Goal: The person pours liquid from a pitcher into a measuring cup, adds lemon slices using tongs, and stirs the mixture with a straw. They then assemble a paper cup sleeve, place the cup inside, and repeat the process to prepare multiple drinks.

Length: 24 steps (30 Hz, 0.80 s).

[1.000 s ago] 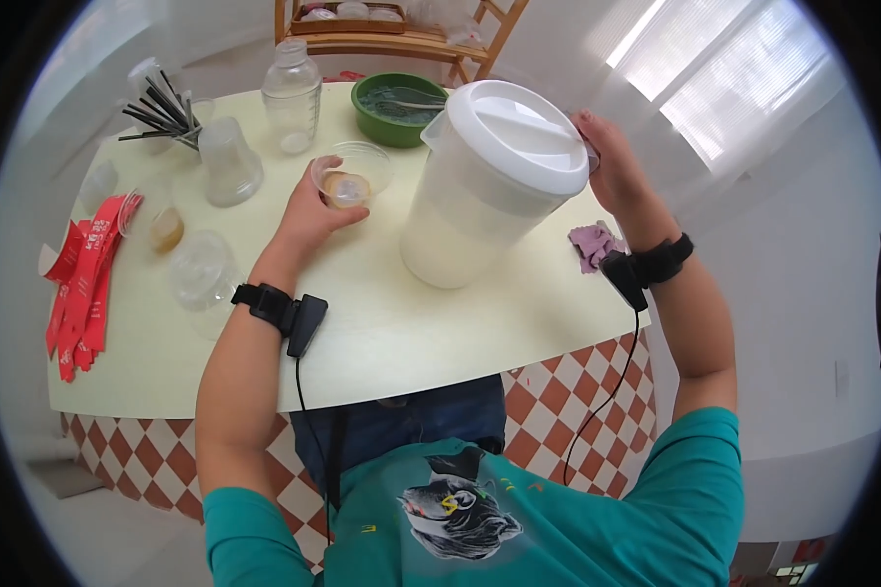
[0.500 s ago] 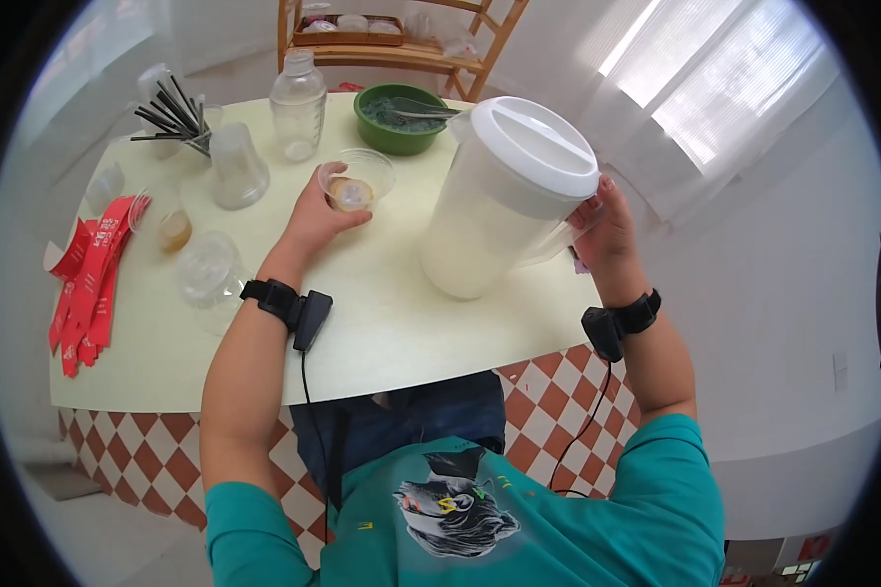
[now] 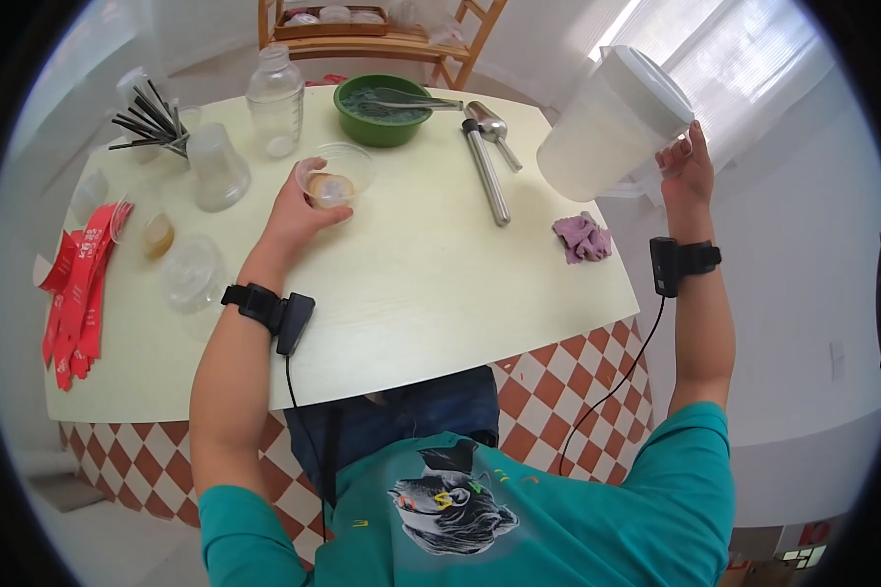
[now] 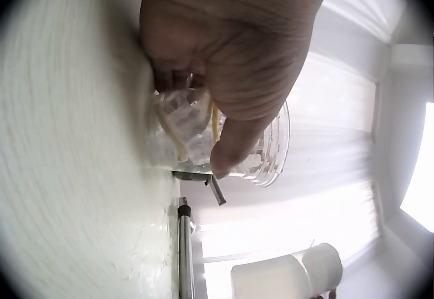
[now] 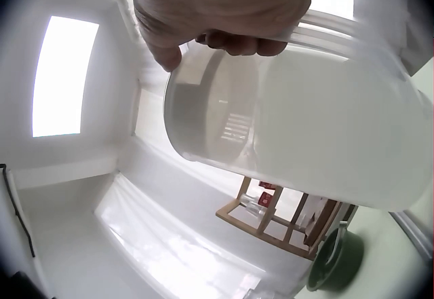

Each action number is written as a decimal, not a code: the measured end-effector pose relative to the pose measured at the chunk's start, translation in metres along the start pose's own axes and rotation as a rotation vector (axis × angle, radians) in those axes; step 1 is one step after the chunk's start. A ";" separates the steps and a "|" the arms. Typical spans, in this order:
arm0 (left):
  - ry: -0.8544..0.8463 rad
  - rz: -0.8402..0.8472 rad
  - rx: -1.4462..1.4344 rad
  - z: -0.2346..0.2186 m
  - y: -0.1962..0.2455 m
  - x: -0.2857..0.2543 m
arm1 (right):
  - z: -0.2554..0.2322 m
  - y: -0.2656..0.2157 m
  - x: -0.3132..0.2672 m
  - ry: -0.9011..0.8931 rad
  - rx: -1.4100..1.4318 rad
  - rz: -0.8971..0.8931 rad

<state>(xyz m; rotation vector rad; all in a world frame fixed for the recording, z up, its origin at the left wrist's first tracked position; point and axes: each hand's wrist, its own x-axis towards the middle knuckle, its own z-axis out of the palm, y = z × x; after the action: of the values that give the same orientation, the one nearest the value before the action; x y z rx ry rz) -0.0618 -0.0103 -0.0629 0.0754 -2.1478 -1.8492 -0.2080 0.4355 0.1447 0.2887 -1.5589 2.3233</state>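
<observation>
My left hand [image 3: 299,210] grips a clear plastic cup [image 3: 354,166] on the table; ice and yellowish slices [image 4: 171,131] show through its wall in the left wrist view. At the table's right side my right hand [image 3: 688,176] holds a large white-lidded pitcher [image 3: 597,127] by its handle, tilted, with pale cloudy liquid inside. In the right wrist view the fingers curl at the handle beside the pitcher [image 5: 325,122]. Below the pitcher lies a crumpled purple cloth [image 3: 582,239].
A green bowl [image 3: 382,132] with tongs, a metal muddler [image 3: 486,176] and a scoop [image 3: 487,122] stand or lie behind. Leftward are a clear shaker bottle [image 3: 276,108], black straws [image 3: 157,122], upturned cups [image 3: 217,171] and red strips [image 3: 83,293].
The pitcher has moved right and away from the cup with my right hand, uncovering the muddler, scoop and cloth. My left hand still grips the cup.
</observation>
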 end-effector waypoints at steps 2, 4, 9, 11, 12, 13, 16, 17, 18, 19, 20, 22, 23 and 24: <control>0.009 0.039 0.042 -0.001 -0.004 0.003 | -0.005 0.014 0.014 0.044 -0.030 -0.015; 0.005 0.024 0.043 -0.003 -0.007 0.003 | -0.011 0.030 0.025 0.143 -0.080 -0.025; -0.009 -0.011 -0.007 0.000 0.005 -0.001 | -0.025 0.072 0.050 0.191 -0.129 0.000; -0.012 -0.033 -0.033 0.002 0.009 -0.004 | -0.029 0.086 0.051 0.222 -0.117 0.018; -0.013 -0.040 -0.031 0.001 0.009 -0.004 | -0.029 0.091 0.052 0.223 -0.118 0.025; -0.017 -0.040 -0.024 0.002 0.009 -0.005 | -0.030 0.095 0.052 0.222 -0.111 0.026; -0.004 -0.019 -0.003 0.003 0.010 -0.006 | -0.026 0.102 0.054 0.234 -0.095 0.027; 0.009 0.008 0.012 0.003 0.010 -0.006 | -0.025 0.104 0.055 0.252 -0.083 0.021; 0.008 0.000 0.012 0.002 0.010 -0.007 | -0.025 0.106 0.057 0.253 -0.086 0.028; -0.005 -0.017 0.003 0.002 0.010 -0.006 | -0.027 0.107 0.059 0.238 -0.086 0.032; -0.017 -0.033 -0.006 0.002 0.009 -0.005 | -0.028 0.108 0.062 0.221 -0.085 0.035; -0.013 -0.025 0.001 0.001 0.007 -0.005 | -0.031 0.110 0.067 0.231 -0.064 0.051; -0.010 -0.011 0.009 0.001 0.007 -0.004 | -0.033 0.112 0.070 0.240 -0.040 0.062; -0.008 -0.015 0.011 0.001 0.006 -0.005 | -0.036 0.114 0.074 0.239 -0.039 0.066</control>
<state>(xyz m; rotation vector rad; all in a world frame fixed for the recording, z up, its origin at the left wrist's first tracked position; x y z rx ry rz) -0.0566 -0.0072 -0.0580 0.0864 -2.1684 -1.8492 -0.3186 0.4409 0.0588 -0.0501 -1.5131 2.2754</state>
